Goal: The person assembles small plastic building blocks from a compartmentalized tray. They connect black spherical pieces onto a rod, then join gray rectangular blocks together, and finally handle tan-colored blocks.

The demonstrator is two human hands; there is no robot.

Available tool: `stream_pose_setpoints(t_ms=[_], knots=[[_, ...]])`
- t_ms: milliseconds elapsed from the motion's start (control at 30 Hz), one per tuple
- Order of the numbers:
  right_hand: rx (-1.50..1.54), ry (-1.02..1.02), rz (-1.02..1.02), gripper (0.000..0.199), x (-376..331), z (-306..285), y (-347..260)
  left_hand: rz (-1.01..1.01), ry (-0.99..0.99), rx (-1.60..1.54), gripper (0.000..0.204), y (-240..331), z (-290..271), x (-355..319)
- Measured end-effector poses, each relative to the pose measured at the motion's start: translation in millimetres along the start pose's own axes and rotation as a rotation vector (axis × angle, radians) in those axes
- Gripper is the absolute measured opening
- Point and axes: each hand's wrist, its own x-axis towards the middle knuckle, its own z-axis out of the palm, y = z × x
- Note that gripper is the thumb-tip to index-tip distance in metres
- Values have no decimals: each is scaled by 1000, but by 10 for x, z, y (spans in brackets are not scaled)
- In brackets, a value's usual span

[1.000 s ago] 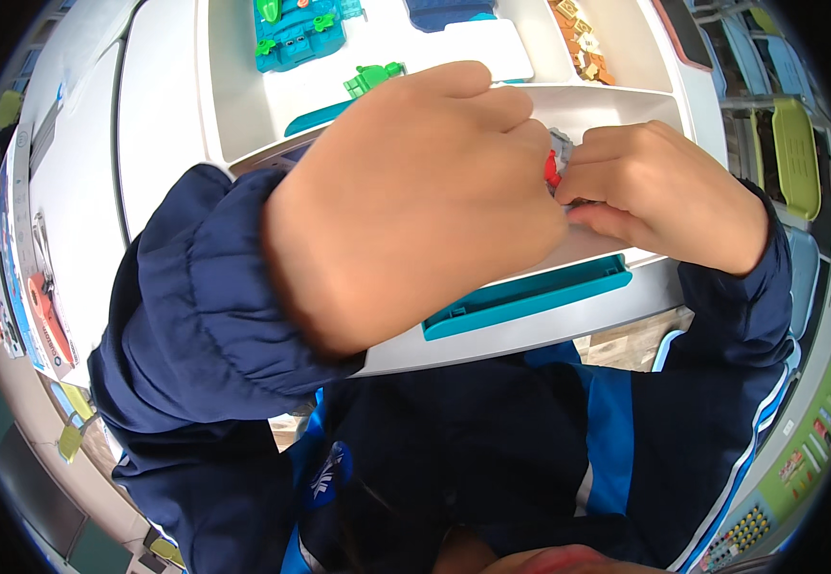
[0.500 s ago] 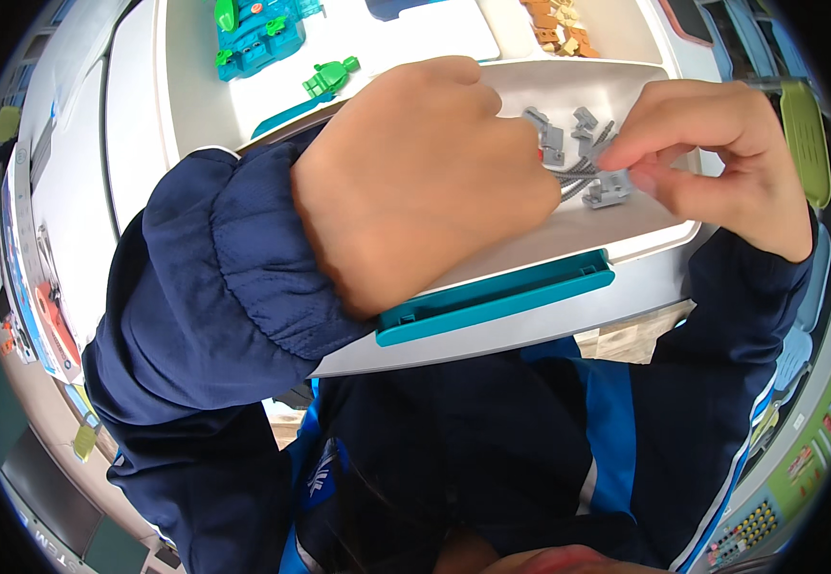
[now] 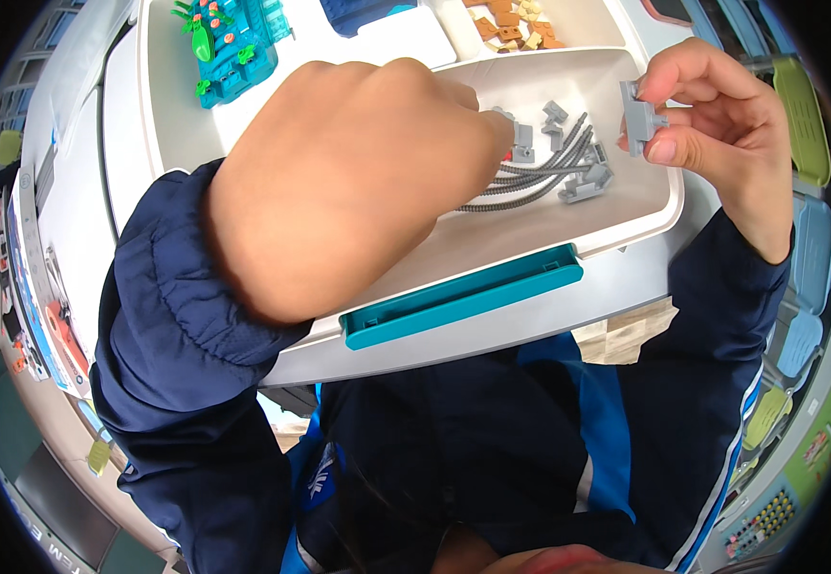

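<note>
Grey piece (image 3: 639,119) sits pinched in my right hand (image 3: 721,134), far right over the tray (image 3: 530,244); it could slip. My left hand (image 3: 339,182) digs among the hoses (image 3: 530,182), grip hidden, and could snag them.

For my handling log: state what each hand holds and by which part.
The right hand pinches a small grey brick piece by its edge. The left hand reaches into the white tray; its fingertips are hidden.
</note>
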Motion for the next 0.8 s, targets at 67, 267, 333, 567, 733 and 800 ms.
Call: stream_pose_setpoints(t_ms=[67,267,333,567,733,800], knots=[[35,28,-56,28,-6,19,72,-18,-34,0,21,32,-46,29],[154,48,-165,31,-15,99,171,-50,66,-190,18,92,15,14],[157,68,-185,31,-29,94,147,-107,135,-440,23,112,11,50],[-176,297,-649,35,228,322,-189,-277,212,-837,32,175,-341,41],[-268,273,-615,27,201,390,-390,-364,257,-911,39,114,-527,-117],[-651,196,-553,29,174,315,-268,-412,281,-939,42,121,-622,-232]])
